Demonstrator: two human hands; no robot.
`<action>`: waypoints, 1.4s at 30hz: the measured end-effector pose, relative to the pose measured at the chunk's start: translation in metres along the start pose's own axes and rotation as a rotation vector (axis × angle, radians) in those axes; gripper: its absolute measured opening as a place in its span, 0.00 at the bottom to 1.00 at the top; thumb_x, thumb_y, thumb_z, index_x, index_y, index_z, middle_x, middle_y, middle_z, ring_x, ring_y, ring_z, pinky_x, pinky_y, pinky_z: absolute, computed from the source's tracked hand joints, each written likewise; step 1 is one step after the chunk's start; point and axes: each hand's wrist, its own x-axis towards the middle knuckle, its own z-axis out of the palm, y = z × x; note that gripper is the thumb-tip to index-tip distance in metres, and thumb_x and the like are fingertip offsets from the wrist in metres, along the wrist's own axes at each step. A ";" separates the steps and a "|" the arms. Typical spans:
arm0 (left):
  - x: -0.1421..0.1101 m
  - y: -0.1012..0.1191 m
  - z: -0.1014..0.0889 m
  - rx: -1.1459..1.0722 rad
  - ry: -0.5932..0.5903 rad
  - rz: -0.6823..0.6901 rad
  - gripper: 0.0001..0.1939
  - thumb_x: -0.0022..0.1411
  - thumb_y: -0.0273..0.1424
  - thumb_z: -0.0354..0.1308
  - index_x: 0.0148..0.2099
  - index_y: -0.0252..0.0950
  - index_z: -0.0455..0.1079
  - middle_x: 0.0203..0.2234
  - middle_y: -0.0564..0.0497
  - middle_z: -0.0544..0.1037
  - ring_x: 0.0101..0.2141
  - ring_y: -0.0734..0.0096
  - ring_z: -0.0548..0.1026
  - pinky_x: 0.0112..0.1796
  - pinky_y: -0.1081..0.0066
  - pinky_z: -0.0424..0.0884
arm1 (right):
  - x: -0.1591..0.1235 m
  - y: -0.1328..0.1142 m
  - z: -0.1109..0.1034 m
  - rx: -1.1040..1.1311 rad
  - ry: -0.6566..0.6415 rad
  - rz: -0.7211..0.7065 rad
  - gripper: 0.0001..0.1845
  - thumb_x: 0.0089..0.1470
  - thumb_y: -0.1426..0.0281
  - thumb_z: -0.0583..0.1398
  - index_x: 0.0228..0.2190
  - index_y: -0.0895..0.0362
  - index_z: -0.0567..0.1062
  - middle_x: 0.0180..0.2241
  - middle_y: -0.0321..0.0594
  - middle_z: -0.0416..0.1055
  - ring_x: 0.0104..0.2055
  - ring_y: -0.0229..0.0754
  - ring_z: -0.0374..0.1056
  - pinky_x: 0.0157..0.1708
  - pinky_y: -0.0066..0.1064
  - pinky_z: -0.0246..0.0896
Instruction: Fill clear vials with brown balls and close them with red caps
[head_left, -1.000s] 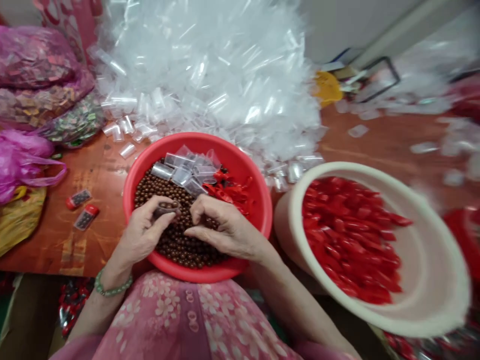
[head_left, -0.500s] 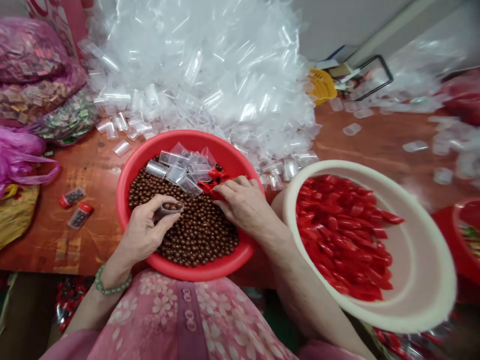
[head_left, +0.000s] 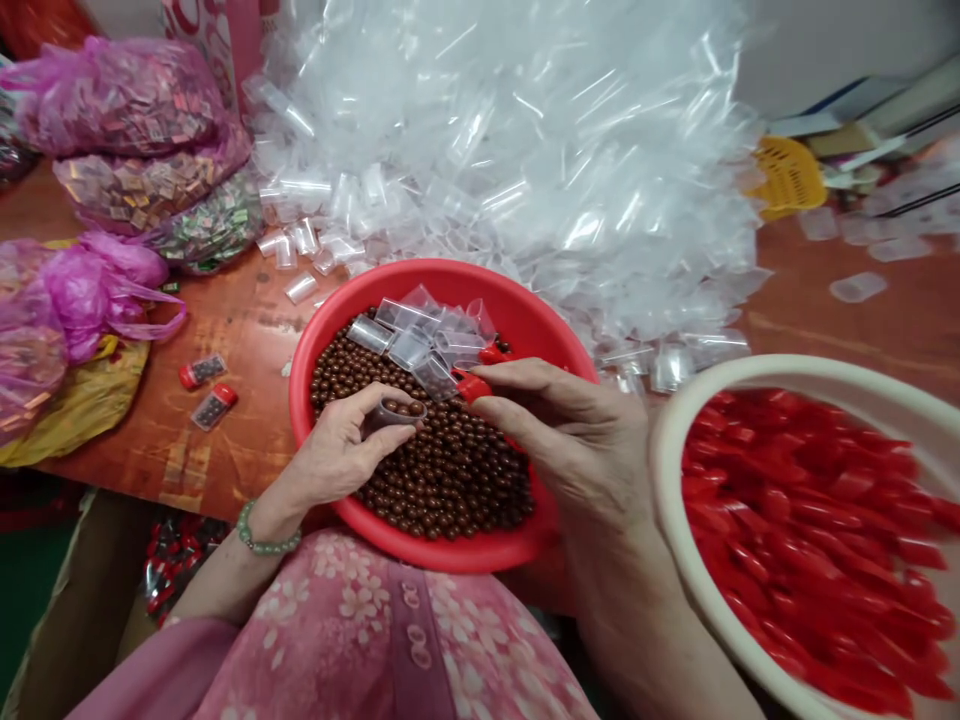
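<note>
A red basin (head_left: 330,320) in front of me holds small brown balls (head_left: 442,480), several clear empty tubes (head_left: 409,340) and a few red caps. My left hand (head_left: 341,455) grips a small clear tube (head_left: 394,412) filled with brown balls, its mouth pointing right. My right hand (head_left: 577,430) hovers over the basin's right side and pinches a red cap (head_left: 474,385) between thumb and fingertips, a short way from the tube's mouth.
A cream basin (head_left: 675,440) of red caps stands at the right. A big heap of clear tubes (head_left: 510,150) fills the back. Pink bags (head_left: 127,100) of wrapped sweets lie at the left. Two capped filled tubes (head_left: 206,390) rest on the orange table (head_left: 232,330).
My right hand left the brown balls, reached to the red caps at the basin's back, and now holds one near the tube. The left hand kept its tube. The camera swung left.
</note>
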 end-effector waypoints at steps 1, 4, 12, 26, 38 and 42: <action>0.000 0.000 0.000 -0.011 -0.002 0.000 0.10 0.62 0.32 0.58 0.45 0.34 0.69 0.34 0.51 0.77 0.38 0.71 0.75 0.41 0.71 0.69 | 0.001 -0.004 0.007 0.026 -0.006 -0.026 0.11 0.50 0.73 0.68 0.37 0.49 0.81 0.34 0.34 0.80 0.36 0.39 0.75 0.39 0.32 0.71; -0.001 -0.001 -0.001 -0.077 -0.024 0.012 0.10 0.62 0.31 0.58 0.45 0.34 0.69 0.35 0.51 0.76 0.38 0.72 0.74 0.43 0.71 0.69 | 0.004 -0.011 0.021 0.032 -0.031 -0.123 0.12 0.51 0.74 0.67 0.38 0.48 0.81 0.34 0.34 0.80 0.36 0.39 0.76 0.38 0.32 0.72; -0.002 -0.006 -0.002 -0.033 -0.052 0.034 0.09 0.63 0.32 0.57 0.45 0.35 0.69 0.32 0.53 0.73 0.35 0.74 0.71 0.41 0.71 0.68 | 0.003 -0.019 0.015 -0.326 -0.238 -0.389 0.11 0.55 0.76 0.63 0.39 0.53 0.81 0.35 0.41 0.77 0.35 0.39 0.75 0.35 0.30 0.73; 0.002 -0.001 -0.005 -0.399 -0.153 -0.086 0.14 0.58 0.35 0.64 0.43 0.33 0.68 0.31 0.52 0.76 0.32 0.77 0.75 0.39 0.73 0.71 | 0.009 -0.024 0.014 -0.225 -0.259 -0.250 0.11 0.55 0.75 0.63 0.39 0.50 0.81 0.35 0.38 0.79 0.38 0.40 0.75 0.39 0.31 0.73; 0.004 0.002 -0.004 -0.238 -0.199 -0.148 0.07 0.62 0.27 0.57 0.44 0.32 0.68 0.30 0.52 0.75 0.31 0.77 0.73 0.36 0.73 0.69 | 0.039 -0.035 -0.011 -0.469 -0.675 -0.303 0.14 0.61 0.62 0.57 0.33 0.51 0.82 0.28 0.40 0.77 0.27 0.39 0.72 0.26 0.30 0.65; 0.007 -0.003 -0.009 -0.459 -0.245 -0.169 0.15 0.61 0.34 0.62 0.47 0.32 0.68 0.33 0.49 0.76 0.32 0.75 0.76 0.35 0.73 0.72 | 0.044 -0.035 -0.021 -0.375 -0.721 -0.185 0.13 0.59 0.59 0.59 0.34 0.50 0.82 0.28 0.38 0.77 0.28 0.39 0.73 0.26 0.30 0.66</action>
